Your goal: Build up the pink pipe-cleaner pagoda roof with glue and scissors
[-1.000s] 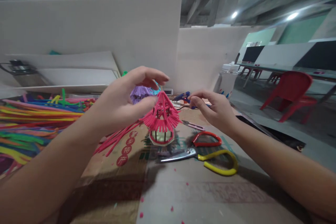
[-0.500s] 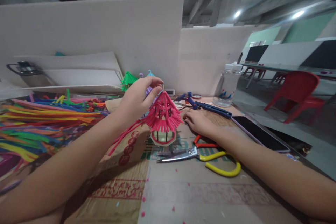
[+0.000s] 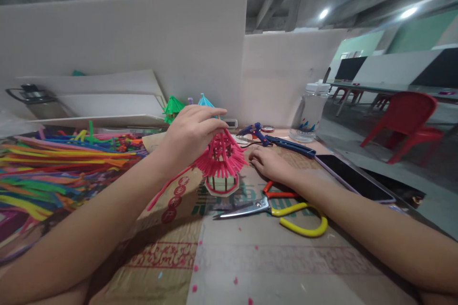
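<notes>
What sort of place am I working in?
Probably a craft workshop: bundles of colourful fuzzy strips, scissors and a small pink pagoda-like model sit together on a cardboard-covered work surface.

One head-worn camera looks forward and down at both hands [image 3: 191,128] from close behind

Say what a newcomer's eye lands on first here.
The bright pink model tower standing at the center, with the left hand at its top. Next, the scissors lying open just in front of it, one handle red, one yellow. Then the spread of colored strips along the left side.
</notes>
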`<state>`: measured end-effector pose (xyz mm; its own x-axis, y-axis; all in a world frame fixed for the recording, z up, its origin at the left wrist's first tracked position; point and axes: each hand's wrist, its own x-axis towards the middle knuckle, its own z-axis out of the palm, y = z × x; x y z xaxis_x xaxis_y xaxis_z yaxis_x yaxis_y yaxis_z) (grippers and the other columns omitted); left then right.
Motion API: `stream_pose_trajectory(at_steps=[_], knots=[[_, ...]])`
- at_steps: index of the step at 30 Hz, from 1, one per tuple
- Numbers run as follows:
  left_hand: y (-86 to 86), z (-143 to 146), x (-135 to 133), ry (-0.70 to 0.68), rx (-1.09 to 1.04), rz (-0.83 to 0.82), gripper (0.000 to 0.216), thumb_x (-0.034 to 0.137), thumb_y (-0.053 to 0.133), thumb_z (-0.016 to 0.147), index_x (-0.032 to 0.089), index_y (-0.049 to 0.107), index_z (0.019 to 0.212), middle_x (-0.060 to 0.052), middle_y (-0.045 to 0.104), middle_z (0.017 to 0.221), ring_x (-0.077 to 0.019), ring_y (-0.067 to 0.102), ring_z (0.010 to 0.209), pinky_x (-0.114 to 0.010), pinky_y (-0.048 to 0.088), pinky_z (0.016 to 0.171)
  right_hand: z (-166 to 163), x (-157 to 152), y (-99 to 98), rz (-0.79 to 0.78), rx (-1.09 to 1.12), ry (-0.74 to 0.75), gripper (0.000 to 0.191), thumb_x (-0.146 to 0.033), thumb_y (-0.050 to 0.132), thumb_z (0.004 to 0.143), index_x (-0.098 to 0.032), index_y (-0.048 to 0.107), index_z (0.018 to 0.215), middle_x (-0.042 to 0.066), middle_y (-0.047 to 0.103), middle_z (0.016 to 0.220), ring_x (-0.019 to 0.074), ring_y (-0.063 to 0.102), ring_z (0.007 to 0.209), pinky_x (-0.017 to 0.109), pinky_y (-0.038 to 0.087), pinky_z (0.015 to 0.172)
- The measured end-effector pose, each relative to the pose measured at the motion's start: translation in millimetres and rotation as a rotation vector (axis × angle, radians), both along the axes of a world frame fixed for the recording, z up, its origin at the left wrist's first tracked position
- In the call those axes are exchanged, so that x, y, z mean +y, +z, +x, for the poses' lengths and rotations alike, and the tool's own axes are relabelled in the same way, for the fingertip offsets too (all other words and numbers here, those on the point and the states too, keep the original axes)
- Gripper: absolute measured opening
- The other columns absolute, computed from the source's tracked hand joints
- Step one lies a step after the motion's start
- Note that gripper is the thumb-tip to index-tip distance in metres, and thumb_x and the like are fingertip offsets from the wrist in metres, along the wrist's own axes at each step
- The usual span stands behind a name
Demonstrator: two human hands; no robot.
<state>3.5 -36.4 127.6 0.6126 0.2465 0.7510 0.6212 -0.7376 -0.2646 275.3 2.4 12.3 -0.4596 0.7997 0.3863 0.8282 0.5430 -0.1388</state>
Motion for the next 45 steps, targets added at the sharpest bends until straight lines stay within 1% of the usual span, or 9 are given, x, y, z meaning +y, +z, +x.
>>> stream_pose_trajectory(at_steps=[7,13,16,20,24,28,31,37,45], knots=[[1.3,-2,2,-0.006,-0.018,0.045,0.017,0.014,0.053,0.094,0.019,0.069,0.093,-0.008,0.073,0.117,-0.0234,0.067,0.108,-0.041,0.047,0.097,0,0,0.0,0.001,-0.004,-0.003,0.017,-0.015,0.051,0.093,-0.013,0.068,0.097,0.012,0.065,0.108,0.0211,0.059,0.101,0.031,0.044,0.092],[3.4,1,-5,-0.063,-0.267,-0.248,0.015,0.023,0.046,0.099,0.018,0.06,0.099,-0.009,0.072,0.118,-0.0195,0.067,0.108,-0.036,0.05,0.094,-1,-1,0.5,-0.006,-0.001,-0.005,0.018,-0.014,0.05,0.093,-0.013,0.068,0.098,0.013,0.065,0.11,0.0214,0.059,0.101,0.032,0.045,0.093],[7.4,-1,-8,-0.087,-0.268,-0.232,0.013,0.025,0.051,0.096,0.018,0.061,0.097,-0.01,0.07,0.121,-0.0207,0.065,0.113,-0.038,0.048,0.099,0,0,-0.3,-0.008,0.001,0.004,0.018,-0.014,0.051,0.093,-0.013,0.068,0.098,0.012,0.065,0.11,0.021,0.059,0.104,0.031,0.044,0.095],[10.5,-1,-13,-0.001,-0.203,-0.191,0.022,0.031,0.056,0.094,0.017,0.065,0.109,-0.01,0.07,0.118,-0.0236,0.063,0.114,-0.041,0.046,0.103,0,2,-1.0,-0.01,0.005,0.001,0.016,-0.015,0.052,0.093,-0.013,0.067,0.097,0.013,0.065,0.109,0.021,0.059,0.102,0.032,0.045,0.093],[8.4,3,-14,0.089,-0.221,-0.323,0.037,0.038,0.053,0.095,0.015,0.063,0.122,-0.011,0.069,0.122,-0.026,0.062,0.115,-0.043,0.045,0.103,0,0,0.2,-0.009,0.005,0.0,0.017,-0.014,0.051,0.092,-0.013,0.067,0.097,0.013,0.065,0.109,0.0211,0.059,0.101,0.032,0.045,0.093],[7.6,4,-11,0.03,-0.308,-0.503,0.036,0.041,0.05,0.097,0.017,0.066,0.118,-0.008,0.073,0.115,-0.0224,0.067,0.104,-0.034,0.049,0.095,0,-2,1.8,-0.009,0.004,0.004,0.017,-0.013,0.051,0.092,-0.013,0.067,0.097,0.013,0.066,0.109,0.0209,0.06,0.1,0.032,0.045,0.092],[11.9,-1,-10,0.056,-0.326,-0.469,0.03,0.04,0.054,0.094,0.018,0.069,0.108,-0.006,0.075,0.105,-0.0214,0.067,0.095,-0.031,0.05,0.086,0,-1,1.9,-0.009,0.004,0.008,0.017,-0.014,0.051,0.092,-0.013,0.067,0.097,0.013,0.066,0.109,0.0211,0.06,0.1,0.032,0.046,0.091],[18.0,-12,-15,0.186,-0.06,-0.501,0.035,0.051,0.058,0.089,0.021,0.069,0.075,-0.002,0.072,0.075,-0.0176,0.06,0.064,-0.028,0.039,0.059,0,1,-0.1,-0.009,0.004,0.002,0.017,-0.014,0.051,0.092,-0.013,0.067,0.096,0.013,0.066,0.107,0.0218,0.06,0.1,0.033,0.045,0.092],[10.4,-4,-18,0.249,0.044,-0.415,0.031,0.042,0.052,0.092,0.021,0.067,0.075,-0.004,0.071,0.073,-0.0193,0.059,0.063,-0.029,0.035,0.057,0,-1,1.6,-0.007,-0.005,0.007,0.018,-0.014,0.049,0.093,-0.014,0.067,0.095,0.012,0.066,0.108,0.0214,0.059,0.101,0.033,0.045,0.092]])
